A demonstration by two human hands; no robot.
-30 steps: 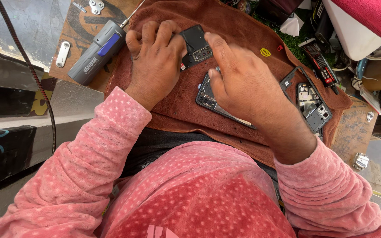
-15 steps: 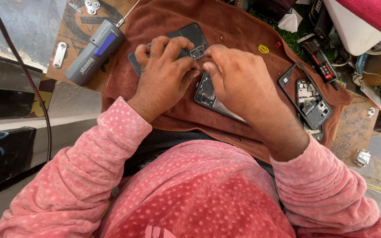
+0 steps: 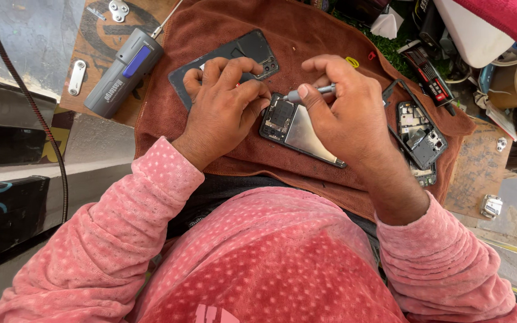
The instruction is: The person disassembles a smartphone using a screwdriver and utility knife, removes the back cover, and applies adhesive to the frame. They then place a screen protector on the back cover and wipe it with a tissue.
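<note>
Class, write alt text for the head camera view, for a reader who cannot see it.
A person in pink sleeves works on an opened phone lying on a brown towel: the right hand holds a small screwdriver over it while the left hand steadies its edge. A dark back cover lies behind, another opened phone to the right, and a grey power tool to the left.

Left hand (image 3: pixel 222 110) palm down, knuckles up, fingers (image 3: pixel 234 75) curled and bunched, thumb tucked beneath, fingertips pointing toward the right hand. Right hand (image 3: pixel 345 113) palm down too, thumb (image 3: pixel 311 101) and index pinched together at the near left edge, remaining fingers folded behind them. Fingertips of both hands close, not touching. Wrists bent slightly inward, forearms in pink sleeves converging from the lower corners, elbows spread wide.
</note>
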